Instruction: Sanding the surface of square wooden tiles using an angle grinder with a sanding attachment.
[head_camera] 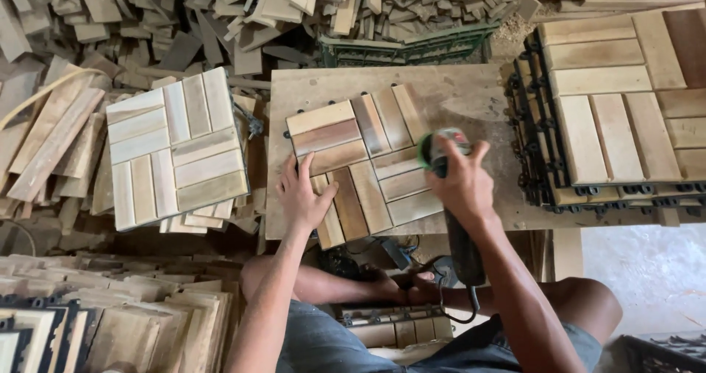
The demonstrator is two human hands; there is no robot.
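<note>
Here the left hand (pixel 305 196) lay flat, fingers spread wide, pressing down on the near-left corner of a slatted wooden tile (pixel 364 163) that sat on a dusty board (pixel 456 86). The right hand (pixel 463 185) was wrapped tight around a grinder (pixel 441 152), its green-guarded head resting on the tile's right edge and its dark body running back under the wrist.

As a judgement, the sanding looked partway through: the slats near the grinder showed pale and even, while some toward the upper left kept a darker, reddish tone, so part of the face seemed left to do. Pale dust lay on the board beyond the tool.

Another tile (pixel 176 149) rested on offcuts to the left, well apart. A stack (pixel 610 116) of similar tiles stood to the right, just beside the board. Scrap slats (pixel 220 13) were heaped behind.
</note>
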